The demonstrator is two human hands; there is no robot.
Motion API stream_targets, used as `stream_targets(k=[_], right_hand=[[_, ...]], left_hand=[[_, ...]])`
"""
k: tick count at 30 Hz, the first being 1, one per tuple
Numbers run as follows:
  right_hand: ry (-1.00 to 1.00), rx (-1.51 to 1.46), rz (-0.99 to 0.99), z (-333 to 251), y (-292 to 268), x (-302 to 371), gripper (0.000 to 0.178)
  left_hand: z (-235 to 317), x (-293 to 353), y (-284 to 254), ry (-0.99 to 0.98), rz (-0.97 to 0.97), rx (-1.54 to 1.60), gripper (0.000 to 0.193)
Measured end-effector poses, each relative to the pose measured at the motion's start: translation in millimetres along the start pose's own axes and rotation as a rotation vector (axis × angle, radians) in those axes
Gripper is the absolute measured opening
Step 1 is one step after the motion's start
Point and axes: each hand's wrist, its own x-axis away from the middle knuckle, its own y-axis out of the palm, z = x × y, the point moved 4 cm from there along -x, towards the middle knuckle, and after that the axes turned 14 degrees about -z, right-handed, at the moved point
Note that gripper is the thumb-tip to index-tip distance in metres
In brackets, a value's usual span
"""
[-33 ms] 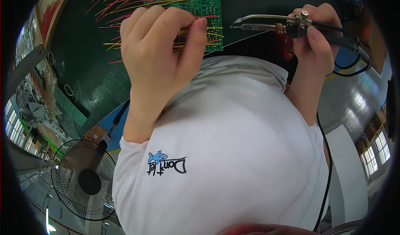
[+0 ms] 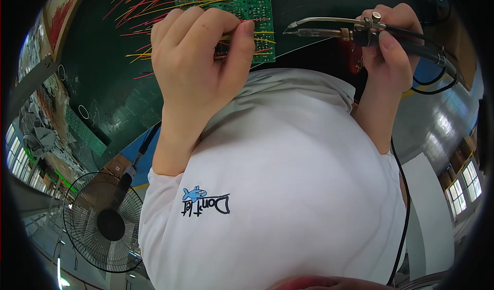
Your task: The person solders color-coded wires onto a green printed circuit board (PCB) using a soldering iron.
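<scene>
My left hand [image 2: 198, 58] is over the green circuit board [image 2: 257, 7], thumb and forefinger pinched together. A red wire [image 2: 261, 19] shows beyond the fingertips, and the pinch appears to be on it; the exact contact is hidden. Red and yellow wires [image 2: 154, 2] stick out from the board to the left, several passing beneath this hand. My right hand [image 2: 391, 43] is closed around a soldering iron [image 2: 355, 35] with a thin metal solder-feed tube clamped above it. The iron's tip points left, a little off the board's right edge.
A dark green work mat [image 2: 118, 89] lies under the board. Two white rings [image 2: 83, 112] and another green board [image 2: 85, 130] are at the left. A black cable [image 2: 437, 87] loops from the iron. At lower left stands a fan [image 2: 108, 223].
The board and its wires have shifted very slightly left. My left hand has moved a touch; the right hand holds the iron in nearly the same place.
</scene>
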Motion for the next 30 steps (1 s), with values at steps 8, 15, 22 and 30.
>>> stream_targets(k=[8, 15, 22, 30], right_hand=[[-0.026, 0.05, 0.011, 3, 1, -8, 0.017], [-0.021, 0.049, 0.012, 9, 1, -9, 0.017], [-0.038, 0.081, -0.017, 9, 1, -10, 0.015], [-0.02, 0.099, 0.001, 11, 5, -9, 0.017]], left_hand=[[-4, 5, 3, -0.062, 0.091, 0.058, 0.014], [-4, 6, 2, -0.153, 0.088, 0.089, 0.014], [-5, 3, 2, -0.083, 0.059, 0.079, 0.014], [-7, 5, 3, -0.047, 0.084, 0.07, 0.014]])
